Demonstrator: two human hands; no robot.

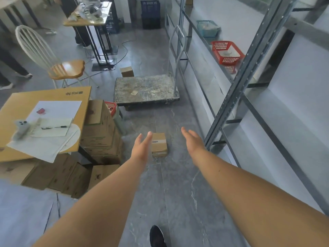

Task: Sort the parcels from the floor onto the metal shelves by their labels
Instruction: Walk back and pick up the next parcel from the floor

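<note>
Both arms reach out over the grey floor point(178, 184) — the left hand point(142, 148) and the right hand point(193, 141) are empty with fingers loosely spread, on either side of a small cardboard parcel point(159, 145) lying on the floor. The left fingertips hide the parcel's near-left edge, and its label is too blurred to read. The metal shelves point(249, 72) run along the right — cut off by the frame.

Looks like a small warehouse or stockroom: bare metal shelves point(249, 65) along the right, a scuffed platform trolley point(145, 89), stacked cardboard boxes point(101, 132) and a grey concrete floor point(178, 184).
</note>
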